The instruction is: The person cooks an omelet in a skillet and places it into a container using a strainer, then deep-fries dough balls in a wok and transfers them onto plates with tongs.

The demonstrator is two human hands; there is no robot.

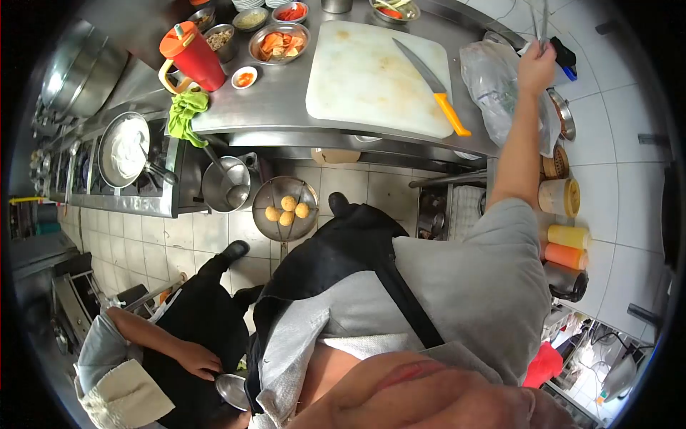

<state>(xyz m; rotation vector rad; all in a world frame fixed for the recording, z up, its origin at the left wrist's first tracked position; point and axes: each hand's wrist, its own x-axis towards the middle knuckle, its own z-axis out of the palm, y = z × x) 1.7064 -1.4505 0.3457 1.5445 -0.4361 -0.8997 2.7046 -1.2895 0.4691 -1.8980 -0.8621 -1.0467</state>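
Note:
My right hand (536, 69) is raised at the upper right, closed around a thin metal utensil (543, 25) that looks like tongs. Beside it and lower lies a clear plastic bag (489, 79) on the steel counter. My left hand does not show. Low in front of my black apron, a round pan (265, 207) with several golden balls (288, 203) extends from its handle, whose lower end is hidden. On the white cutting board (350, 79) rests a knife with a yellow handle (451, 114).
A co-worker's hand (196, 359) is near a metal bowl (232, 392) at lower left. The stove bears a pan of white food (127, 154). A red jug (194, 61), green cloth (187, 113) and bowl of orange slices (279, 44) occupy the counter. Containers (568, 236) line the right wall.

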